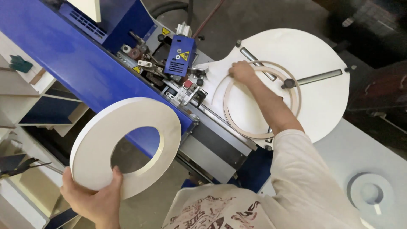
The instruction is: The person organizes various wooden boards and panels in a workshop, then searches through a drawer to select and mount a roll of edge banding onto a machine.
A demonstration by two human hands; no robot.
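Left hand (95, 201) clenches the big white ring (125, 146) by its edge, stiff and probably light, while right hand (241, 71) pinches bendy strip (258, 99) on the round surface (316, 97).

Workshop — blue edge-banding machine (85, 63) (industrial)

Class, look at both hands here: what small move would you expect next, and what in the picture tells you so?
Probably the right hand draws the loose banding strip off the round white table towards the feed rollers. It already rests on the coil's end beside them, while the left hand holds the white ring panel clear of the blue machine.
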